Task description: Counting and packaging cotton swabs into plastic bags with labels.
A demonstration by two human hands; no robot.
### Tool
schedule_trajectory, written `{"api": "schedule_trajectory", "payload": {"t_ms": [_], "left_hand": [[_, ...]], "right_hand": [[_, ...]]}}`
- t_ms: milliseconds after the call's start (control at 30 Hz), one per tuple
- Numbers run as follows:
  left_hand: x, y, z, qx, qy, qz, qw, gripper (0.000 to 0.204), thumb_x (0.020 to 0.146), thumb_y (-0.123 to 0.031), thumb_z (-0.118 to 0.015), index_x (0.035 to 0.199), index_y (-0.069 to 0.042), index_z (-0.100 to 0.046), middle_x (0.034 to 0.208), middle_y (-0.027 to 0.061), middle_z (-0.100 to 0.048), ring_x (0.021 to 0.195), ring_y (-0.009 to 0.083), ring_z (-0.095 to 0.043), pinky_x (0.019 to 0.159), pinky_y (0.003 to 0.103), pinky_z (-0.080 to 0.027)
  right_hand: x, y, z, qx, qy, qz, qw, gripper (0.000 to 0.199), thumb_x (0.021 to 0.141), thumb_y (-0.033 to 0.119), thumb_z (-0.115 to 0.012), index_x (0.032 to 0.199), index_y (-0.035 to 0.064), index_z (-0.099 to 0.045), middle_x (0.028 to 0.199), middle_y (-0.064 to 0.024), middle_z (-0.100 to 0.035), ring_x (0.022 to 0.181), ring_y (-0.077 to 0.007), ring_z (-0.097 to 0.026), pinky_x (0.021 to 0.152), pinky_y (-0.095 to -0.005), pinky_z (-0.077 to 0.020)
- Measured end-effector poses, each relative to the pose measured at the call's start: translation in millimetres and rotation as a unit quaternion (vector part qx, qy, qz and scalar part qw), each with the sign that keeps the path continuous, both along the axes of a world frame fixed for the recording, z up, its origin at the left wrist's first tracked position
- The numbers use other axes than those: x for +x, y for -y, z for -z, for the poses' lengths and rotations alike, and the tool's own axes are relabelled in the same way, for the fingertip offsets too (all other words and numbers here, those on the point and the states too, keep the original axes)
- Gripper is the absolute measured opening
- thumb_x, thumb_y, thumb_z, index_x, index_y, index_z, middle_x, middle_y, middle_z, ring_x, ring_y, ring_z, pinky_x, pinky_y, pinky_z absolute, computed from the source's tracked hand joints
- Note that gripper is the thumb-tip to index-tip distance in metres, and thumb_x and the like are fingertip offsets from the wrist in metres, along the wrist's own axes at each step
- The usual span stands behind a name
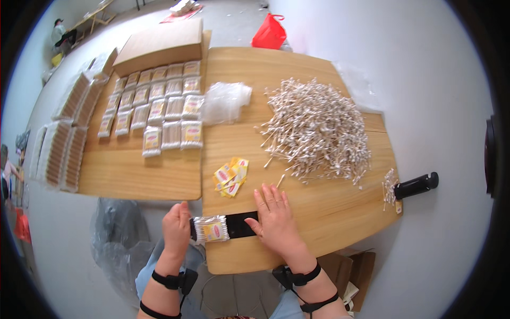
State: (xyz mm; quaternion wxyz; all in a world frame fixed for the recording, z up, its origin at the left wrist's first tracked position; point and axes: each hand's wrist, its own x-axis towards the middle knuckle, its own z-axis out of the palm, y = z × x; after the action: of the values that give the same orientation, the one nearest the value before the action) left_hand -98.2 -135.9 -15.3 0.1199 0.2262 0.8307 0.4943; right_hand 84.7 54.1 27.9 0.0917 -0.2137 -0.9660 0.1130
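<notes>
Near the table's front edge lies a black flat holder [240,225]. On it sits a bundle of cotton swabs [212,229] with a yellow and white card on top. Curled fingers close my left hand [175,228] at the holder's left end, beside the bundle; what it grips, if anything, is hidden. My right hand [277,220] rests with fingers stretched out on the wood, its thumb touching the holder's right end. Just beyond are several loose yellow cards [231,178] and a single cotton swab [280,181].
A big heap of loose cotton swabs [319,130] covers the table's right side. Clear plastic bags [226,102] lie left of it. Rows of packed swabs [172,134] and a cardboard box [159,47] occupy the left table. A black cylindrical object [417,186] projects past the right edge.
</notes>
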Motion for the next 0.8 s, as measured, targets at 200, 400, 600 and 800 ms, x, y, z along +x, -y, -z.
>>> {"api": "schedule_trajectory", "payload": {"t_ms": [200,400,600,800], "left_hand": [[7,-22,-32,0.026,-0.139,0.018,0.99,0.033,0.105,-0.026,-0.055,0.085,0.0,-0.06,0.076,0.0164,-0.058,0.069,0.0332,-0.056,0.063,0.04,-0.044],[57,-80,-54,0.119,-0.103,0.125,0.98,0.025,0.103,-0.021,-0.057,0.089,-0.001,-0.063,0.08,0.0157,-0.061,0.076,0.0344,-0.06,0.068,0.041,-0.047],[86,-120,-44,0.083,-0.14,0.217,0.963,0.014,0.094,-0.009,-0.065,0.106,-0.003,-0.063,0.099,0.0157,-0.066,0.091,0.0376,-0.063,0.081,0.046,-0.049],[95,-131,-31,0.059,-0.182,0.236,0.953,0.025,0.09,-0.001,-0.065,0.114,0.001,-0.062,0.118,0.021,-0.063,0.105,0.0412,-0.062,0.089,0.044,-0.051]], "right_hand": [[26,-51,-2,-0.193,-0.075,0.124,0.97,0.049,0.088,0.021,-0.074,0.133,0.0058,-0.06,0.126,-0.0189,-0.064,0.126,-0.0362,-0.057,0.107,-0.0499,-0.0439],[49,-94,1,0.028,-0.154,0.183,0.971,0.051,0.087,0.019,-0.074,0.135,0.0081,-0.06,0.135,-0.0214,-0.056,0.131,-0.0377,-0.05,0.108,-0.0499,-0.0423],[53,-89,11,0.006,-0.052,0.108,0.993,0.054,0.089,0.025,-0.073,0.136,0.0036,-0.058,0.145,-0.023,-0.051,0.136,-0.0379,-0.047,0.114,-0.0498,-0.0388],[55,-65,-6,-0.097,-0.063,0.05,0.992,0.051,0.089,0.019,-0.072,0.131,-0.0061,-0.058,0.136,-0.0192,-0.06,0.133,-0.0363,-0.051,0.111,-0.0438,-0.0436]]}}
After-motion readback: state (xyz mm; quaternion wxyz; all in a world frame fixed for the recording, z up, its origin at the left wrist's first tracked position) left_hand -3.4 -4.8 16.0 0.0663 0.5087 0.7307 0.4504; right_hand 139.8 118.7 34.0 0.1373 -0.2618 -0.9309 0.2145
